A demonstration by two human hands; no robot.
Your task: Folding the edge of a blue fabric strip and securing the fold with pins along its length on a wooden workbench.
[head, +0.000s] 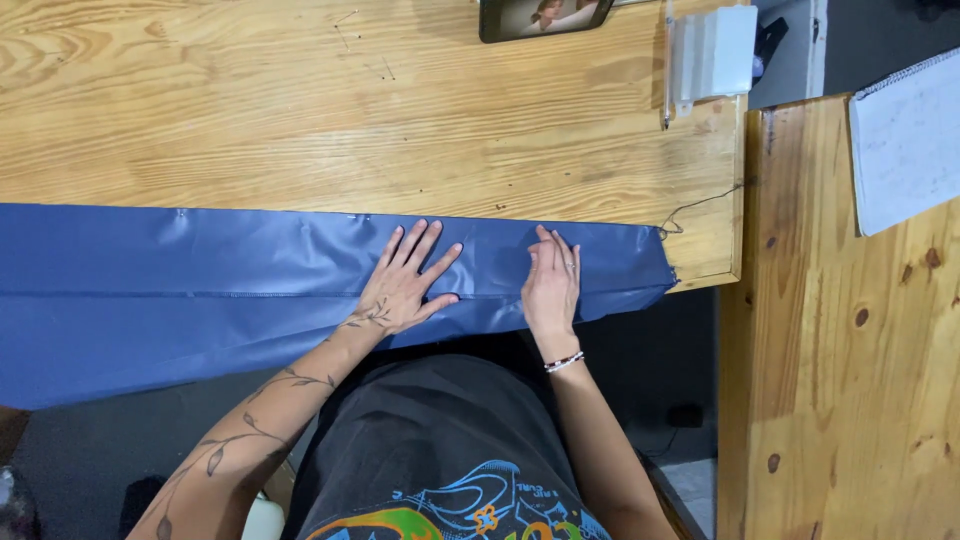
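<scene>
Currently we press both hands, left hand (400, 285) splayed flat, right hand (551, 285) apparently pinching, on blue fabric (200, 290) along the table's (400, 120) near edge, keeping the fold taut.

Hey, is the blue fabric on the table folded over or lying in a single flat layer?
Folded: the blue fabric shows a lengthwise crease, pressed by the left hand and right hand.

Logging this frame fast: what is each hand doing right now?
Left hand: open, fingers spread flat on the blue fabric.
Right hand: open, fingers together, pressing the same fabric; holds nothing.
</scene>
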